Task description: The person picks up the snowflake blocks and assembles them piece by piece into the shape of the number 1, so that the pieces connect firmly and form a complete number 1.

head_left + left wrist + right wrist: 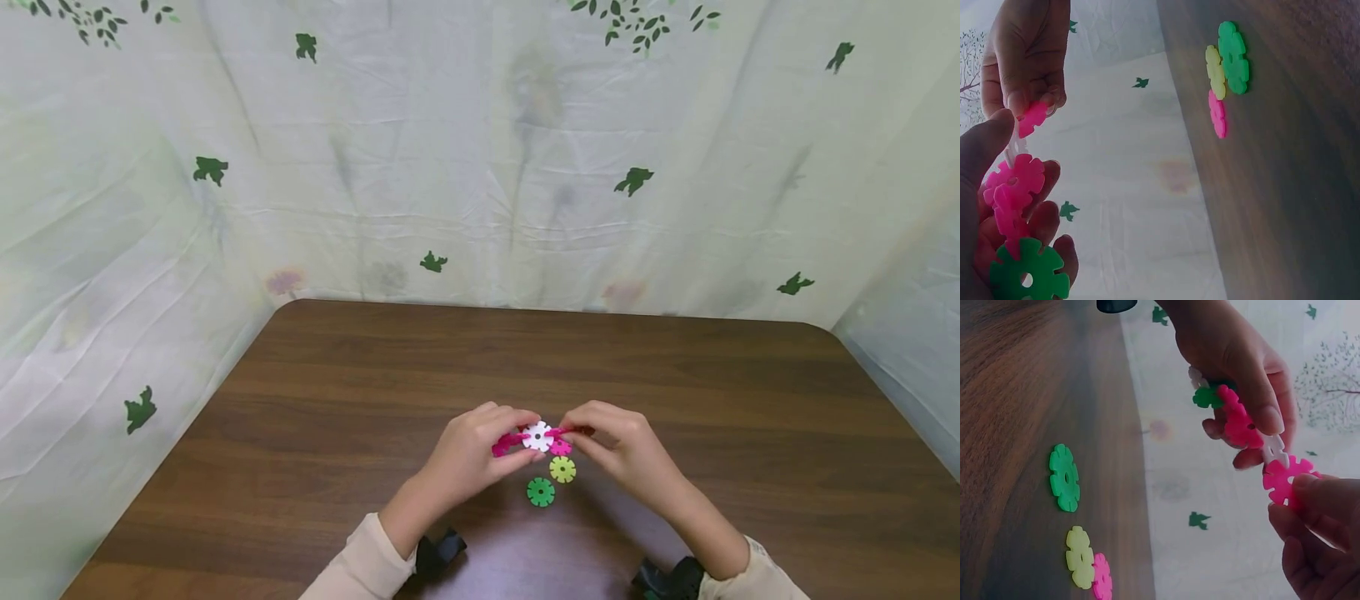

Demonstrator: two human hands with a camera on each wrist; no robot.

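My left hand (476,446) grips a chain of slotted flower-shaped plastic discs, its thumb on the white disc (537,437) near the chain's end. Two pink discs (1015,180) and a green disc (1041,275) follow along the fingers in the left wrist view. Another white disc (1196,377) peeks out behind them in the right wrist view. Between thumb and fingers, my right hand (626,450) pinches a pink disc (1280,479), its slotted edge meeting the white disc's edge. Both hands are held up over the table, close together.
On the brown wooden table (360,375) lie three loose discs below the hands: pink (1102,576), yellow (562,469) and green (540,492). The yellow and pink ones are very close together. A pale patterned cloth (450,167) hangs behind the table and at its sides.
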